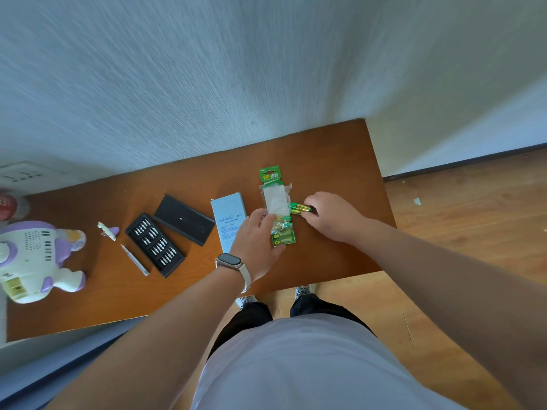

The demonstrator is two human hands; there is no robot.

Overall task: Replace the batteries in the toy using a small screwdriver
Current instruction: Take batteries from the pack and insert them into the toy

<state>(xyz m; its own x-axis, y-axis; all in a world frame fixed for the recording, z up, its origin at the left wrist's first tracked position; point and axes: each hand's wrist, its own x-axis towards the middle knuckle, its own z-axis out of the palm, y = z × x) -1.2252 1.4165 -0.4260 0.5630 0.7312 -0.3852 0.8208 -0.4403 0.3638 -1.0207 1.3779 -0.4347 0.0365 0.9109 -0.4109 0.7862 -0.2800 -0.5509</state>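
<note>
- White-and-purple plastic toy (32,258) lies flat at the table's left end, speaker grille facing up.
- Slim silver screwdriver (135,260) lies flat to the toy's right, apart from it.
- Green-and-gold batteries (299,208), pinched by the right hand (328,216), lie just beside the torn green battery pack (270,174).

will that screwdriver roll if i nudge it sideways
Probably: the screwdriver looks like a smooth round metal rod lying flat on the table, so a nudge may roll it. It likely feels stiff and heavy for its size.
</note>
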